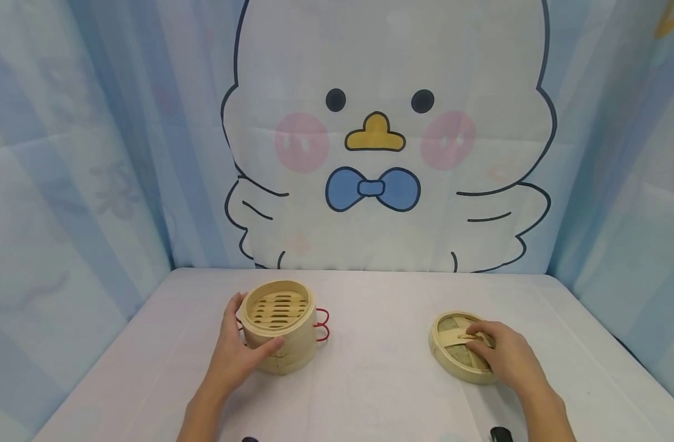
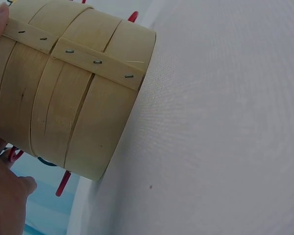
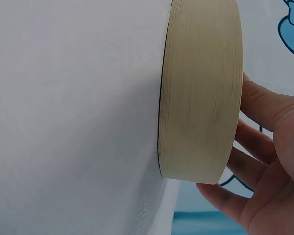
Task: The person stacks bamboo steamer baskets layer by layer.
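Observation:
On the left of the table in the head view stands a two-tier bamboo steamer (image 1: 293, 351), its slatted tray facing up and red loops on its sides. My left hand (image 1: 234, 353) grips it, thumb across the front and fingers round the far left side. Stapled bamboo bands on the steamer wall (image 2: 83, 93) show in the left wrist view. To the right lies the round bamboo steamer lid (image 1: 453, 359) with a woven top. My right hand (image 1: 511, 356) pinches the strap handle across its middle. The lid's plain side wall (image 3: 201, 98) fills the right wrist view's centre.
A white cloth covers the table (image 1: 375, 393), with a stretch of it between steamer and lid. Behind hangs a curtain (image 1: 199, 153) with a cartoon bird. A small black object (image 1: 501, 434) lies at the front edge near my right forearm, and another dark one (image 1: 250, 439) near the left.

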